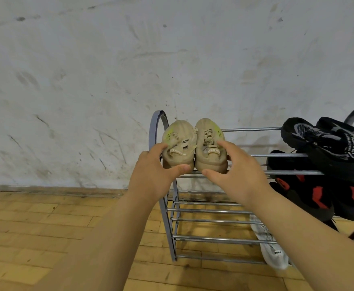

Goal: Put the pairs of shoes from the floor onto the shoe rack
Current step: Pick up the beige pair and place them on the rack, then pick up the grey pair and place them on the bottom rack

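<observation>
Left hand (pixel 151 175) and right hand (pixel 232 175) each clamp one heel of the beige knit sneaker pair (pixel 194 143), which sits on the top tier of the grey metal-rod shoe rack (pixel 203 211). Seat both soles across two rods, toes toward the scuffed white wall (pixel 109 70), before letting go.

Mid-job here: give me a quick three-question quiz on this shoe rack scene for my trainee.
1. True or false: the beige shoes sit on the top tier of the shoe rack.
2. Which pair shares that tier, to the right? A) black and grey shoes B) black and red shoes C) white shoe
3. What does each hand touch?

Key:
1. True.
2. A, the black and grey shoes.
3. The left hand and right hand each touch one beige shoe.
</observation>
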The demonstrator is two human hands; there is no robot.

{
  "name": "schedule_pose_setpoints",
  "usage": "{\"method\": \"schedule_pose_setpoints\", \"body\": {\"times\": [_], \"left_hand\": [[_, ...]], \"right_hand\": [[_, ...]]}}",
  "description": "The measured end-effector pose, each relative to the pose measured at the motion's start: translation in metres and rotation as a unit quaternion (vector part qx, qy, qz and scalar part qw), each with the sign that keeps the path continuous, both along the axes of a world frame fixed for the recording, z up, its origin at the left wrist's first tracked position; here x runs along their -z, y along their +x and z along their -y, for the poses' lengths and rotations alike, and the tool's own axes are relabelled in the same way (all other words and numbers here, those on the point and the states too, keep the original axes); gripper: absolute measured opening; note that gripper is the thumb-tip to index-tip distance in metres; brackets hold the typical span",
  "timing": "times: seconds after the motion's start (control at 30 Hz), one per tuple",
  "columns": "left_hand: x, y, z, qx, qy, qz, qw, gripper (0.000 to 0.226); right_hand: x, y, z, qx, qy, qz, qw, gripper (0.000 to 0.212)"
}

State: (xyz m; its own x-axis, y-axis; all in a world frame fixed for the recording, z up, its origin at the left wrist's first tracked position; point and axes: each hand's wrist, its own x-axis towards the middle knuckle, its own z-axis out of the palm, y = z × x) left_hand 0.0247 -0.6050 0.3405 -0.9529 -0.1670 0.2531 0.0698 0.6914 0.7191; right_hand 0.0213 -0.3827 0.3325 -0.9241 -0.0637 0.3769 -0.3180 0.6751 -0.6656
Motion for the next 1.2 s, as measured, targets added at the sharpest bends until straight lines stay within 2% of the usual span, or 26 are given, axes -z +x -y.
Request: {"method": "schedule_pose_setpoints", "body": {"times": [0.07,0.2,0.3,0.47,0.57,0.73,0.93,1.1,1.2], "left_hand": [[-0.001,0.001,0.000,0.003,0.000,0.007,1.000,0.093],[-0.006,0.008,0.000,0.017,0.000,0.035,0.999,0.089],[-0.011,0.023,0.001,0.030,-0.030,0.050,0.998,0.092],[-0.044,0.074,0.010,0.015,-0.108,0.048,0.993,0.097],[-0.066,0.115,0.025,0.014,-0.094,0.036,0.995,0.097],[-0.065,0.191,0.083,-0.034,-0.068,0.057,0.995,0.090],[-0.007,0.273,0.177,-0.147,-0.006,0.115,0.982,0.086],[0.080,0.328,0.244,-0.247,0.042,0.182,0.951,0.088],[0.146,0.359,0.279,-0.284,0.062,0.247,0.924,0.090]], "right_hand": [[0.000,0.000,0.001,-0.009,0.011,-0.001,1.000,0.085],[-0.003,0.003,-0.005,-0.040,0.037,0.040,0.998,0.097],[-0.004,0.021,-0.015,-0.060,0.074,0.036,0.995,0.100],[-0.015,0.065,-0.026,-0.064,0.132,0.017,0.989,0.086],[-0.027,0.092,-0.018,-0.076,0.164,-0.012,0.983,0.071],[-0.038,0.123,0.031,-0.181,0.203,0.038,0.962,0.060],[-0.034,0.133,0.157,-0.324,0.295,0.127,0.890,0.071],[-0.003,0.143,0.286,-0.409,0.413,0.175,0.795,0.083],[0.035,0.157,0.348,-0.441,0.503,0.191,0.719,0.086]]}}
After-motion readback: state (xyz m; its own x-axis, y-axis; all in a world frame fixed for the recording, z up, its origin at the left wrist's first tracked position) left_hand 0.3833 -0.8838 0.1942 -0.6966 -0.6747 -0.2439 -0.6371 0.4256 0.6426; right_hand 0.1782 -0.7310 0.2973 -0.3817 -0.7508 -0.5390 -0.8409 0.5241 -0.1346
